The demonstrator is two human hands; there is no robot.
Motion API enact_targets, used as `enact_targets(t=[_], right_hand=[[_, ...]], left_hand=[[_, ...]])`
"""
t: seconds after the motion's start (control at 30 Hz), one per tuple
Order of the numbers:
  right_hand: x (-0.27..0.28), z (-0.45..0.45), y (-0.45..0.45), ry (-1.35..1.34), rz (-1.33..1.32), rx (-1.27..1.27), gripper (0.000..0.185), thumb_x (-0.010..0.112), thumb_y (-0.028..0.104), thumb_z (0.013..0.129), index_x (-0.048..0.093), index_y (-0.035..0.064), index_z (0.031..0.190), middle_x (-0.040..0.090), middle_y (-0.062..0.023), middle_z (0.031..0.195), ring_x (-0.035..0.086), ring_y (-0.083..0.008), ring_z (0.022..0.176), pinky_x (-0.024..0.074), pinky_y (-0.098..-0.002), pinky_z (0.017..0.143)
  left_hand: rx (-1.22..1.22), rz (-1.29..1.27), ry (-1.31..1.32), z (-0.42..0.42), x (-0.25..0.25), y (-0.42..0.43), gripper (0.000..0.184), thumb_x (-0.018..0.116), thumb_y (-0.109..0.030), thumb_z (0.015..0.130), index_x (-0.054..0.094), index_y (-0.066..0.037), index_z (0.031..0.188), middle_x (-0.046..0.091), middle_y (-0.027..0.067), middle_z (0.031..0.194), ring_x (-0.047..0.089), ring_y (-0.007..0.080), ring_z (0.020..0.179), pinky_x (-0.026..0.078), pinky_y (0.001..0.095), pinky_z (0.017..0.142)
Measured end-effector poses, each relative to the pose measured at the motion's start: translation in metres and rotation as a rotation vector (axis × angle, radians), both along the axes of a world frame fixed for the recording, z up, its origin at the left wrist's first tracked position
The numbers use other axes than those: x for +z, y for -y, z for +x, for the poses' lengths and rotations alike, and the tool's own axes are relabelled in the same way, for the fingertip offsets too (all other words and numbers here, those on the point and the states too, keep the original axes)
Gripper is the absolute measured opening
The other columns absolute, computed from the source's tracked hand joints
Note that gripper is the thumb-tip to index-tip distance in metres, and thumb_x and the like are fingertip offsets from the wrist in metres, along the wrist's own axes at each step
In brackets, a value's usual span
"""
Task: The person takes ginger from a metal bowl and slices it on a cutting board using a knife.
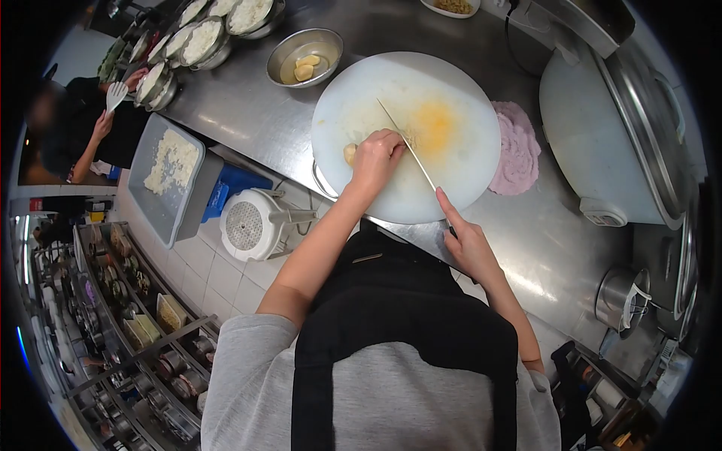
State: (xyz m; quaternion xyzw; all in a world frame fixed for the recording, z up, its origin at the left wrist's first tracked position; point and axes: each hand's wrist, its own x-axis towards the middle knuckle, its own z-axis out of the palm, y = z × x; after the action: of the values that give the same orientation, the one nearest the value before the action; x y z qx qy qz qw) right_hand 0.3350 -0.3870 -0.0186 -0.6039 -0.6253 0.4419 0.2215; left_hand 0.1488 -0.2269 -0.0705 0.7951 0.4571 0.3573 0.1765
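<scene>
My right hand [474,246] is closed around the handle of a kitchen knife [416,159], whose long blade slants across a round white cutting board [474,180]. Against the blade's left side, my left hand [378,156] has its fingers curled down on what looks like a piece of peeled ginger, mostly hidden under them. Thin pale slices [411,138] lie at the fingertips, by the blade. Another pale yellow piece [350,154] rests on the board just left of that hand. Behind the board, a metal bowl [276,59] holds similar pieces [305,68].
A pink cloth [516,149] lies at the board's right, near a large lidded cooker [575,131]. Several bowls of white food [201,41] stand far left. A co-worker's hand holds a white spatula [116,95] above a grey tub [197,177]. A white stool [248,225] stands below.
</scene>
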Motion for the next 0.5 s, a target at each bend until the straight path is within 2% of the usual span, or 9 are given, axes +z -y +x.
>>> enact_targets(t=[0.1, 0.3, 0.5], right_hand=[[0.011, 0.002, -0.007, -0.083, -0.146, -0.03, 0.079, 0.049, -0.002, 0.083, 0.023, 0.0253, 0.152, 0.056, -0.0236, 0.07, 0.059, -0.0392, 0.068, 0.0465, -0.0413, 0.072], [0.027, 0.005, 0.011, -0.039, -0.072, 0.015, 0.079, 0.05, -0.002, 0.083, 0.022, 0.0243, 0.152, 0.056, -0.024, 0.07, 0.059, -0.0396, 0.068, 0.0469, -0.0404, 0.072], [0.008, 0.004, 0.006, 0.011, -0.009, 0.02, 0.08, 0.051, -0.003, 0.082, 0.022, 0.0238, 0.152, 0.056, -0.0231, 0.07, 0.058, -0.0399, 0.066, 0.0458, -0.0434, 0.071]], left_hand=[[-0.008, 0.005, -0.002, 0.0, 0.0, -0.001, 0.006, 0.068, -0.001, 0.074, 0.067, 0.0, 0.08, 0.066, 0.011, 0.085, 0.064, 0.0292, 0.076, 0.051, 0.0363, 0.068], [-0.021, 0.009, -0.005, 0.0, 0.003, 0.0, 0.006, 0.068, -0.001, 0.074, 0.066, 0.0, 0.079, 0.065, 0.0109, 0.084, 0.064, 0.0289, 0.079, 0.05, 0.0371, 0.069], [-0.003, 0.008, 0.018, 0.001, 0.001, 0.002, 0.005, 0.068, -0.001, 0.074, 0.066, 0.0, 0.078, 0.065, 0.011, 0.083, 0.063, 0.0293, 0.077, 0.051, 0.0369, 0.069]])
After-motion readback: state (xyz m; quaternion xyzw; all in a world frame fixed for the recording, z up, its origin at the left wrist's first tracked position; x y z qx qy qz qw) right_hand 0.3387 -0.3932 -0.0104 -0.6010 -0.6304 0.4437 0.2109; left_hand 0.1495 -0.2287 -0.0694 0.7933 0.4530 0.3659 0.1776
